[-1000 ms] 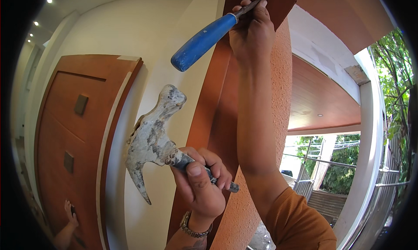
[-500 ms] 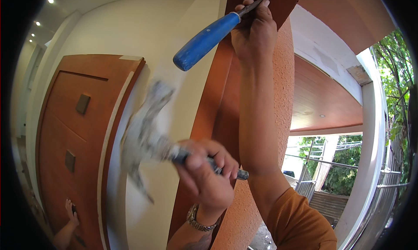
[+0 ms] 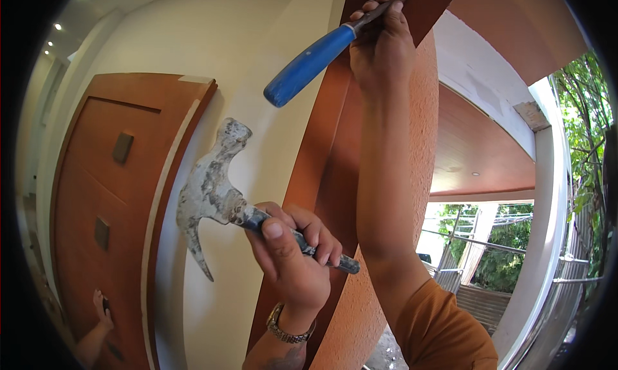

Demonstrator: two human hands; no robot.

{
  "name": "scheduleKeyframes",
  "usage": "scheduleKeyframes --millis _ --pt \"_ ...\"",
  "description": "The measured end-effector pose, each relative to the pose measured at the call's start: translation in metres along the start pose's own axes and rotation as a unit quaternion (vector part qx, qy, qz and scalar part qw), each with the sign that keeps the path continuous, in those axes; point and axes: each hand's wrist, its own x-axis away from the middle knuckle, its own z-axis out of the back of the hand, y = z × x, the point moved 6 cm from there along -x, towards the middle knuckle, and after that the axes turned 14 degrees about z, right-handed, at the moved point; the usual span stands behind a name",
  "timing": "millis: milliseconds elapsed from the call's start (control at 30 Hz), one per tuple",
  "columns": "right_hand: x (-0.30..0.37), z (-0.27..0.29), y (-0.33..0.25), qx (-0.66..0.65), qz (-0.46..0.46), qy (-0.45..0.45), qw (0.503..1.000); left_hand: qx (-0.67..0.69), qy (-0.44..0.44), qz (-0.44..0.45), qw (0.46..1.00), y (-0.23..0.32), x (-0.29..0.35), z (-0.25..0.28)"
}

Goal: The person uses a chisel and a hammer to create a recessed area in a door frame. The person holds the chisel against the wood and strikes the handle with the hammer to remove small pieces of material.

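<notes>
door edge (image 3: 177, 151) well apart from hammer (image 3: 233, 209)

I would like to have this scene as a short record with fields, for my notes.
Left hand: holds a claw hammer by its dark handle, claw pointing down
Right hand: raised, gripping the metal shank of a blue-handled chisel
Chisel tip: at a brown frame; exact contact unclear
Left wrist: metal-link band
Right arm: orange-brown sleeve
At far left: brown door panel
Other person: hand by the door panel
</notes>
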Motion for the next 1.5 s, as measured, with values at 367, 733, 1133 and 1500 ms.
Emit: scheduleKeyframes --millis 367,733,1133,1500 --pt "0.001 0.006 0.000 -0.006 0.021 0.032 0.999 -0.021 -0.041 0.031 0.998 0.002 0.007 -0.003" --pt "0.002 0.004 -0.001 -0.023 0.020 0.035 0.999 -0.032 -0.006 -0.003 0.999 0.002 0.006 -0.001" --pt "0.002 0.003 -0.001 -0.039 0.004 0.033 0.999 -0.010 -0.036 -0.033 0.999 0.001 0.005 -0.008" --pt "0.004 -0.005 -0.012 -0.024 -0.013 0.045 0.999 -0.047 -0.054 0.059 0.996 -0.006 -0.001 -0.023"
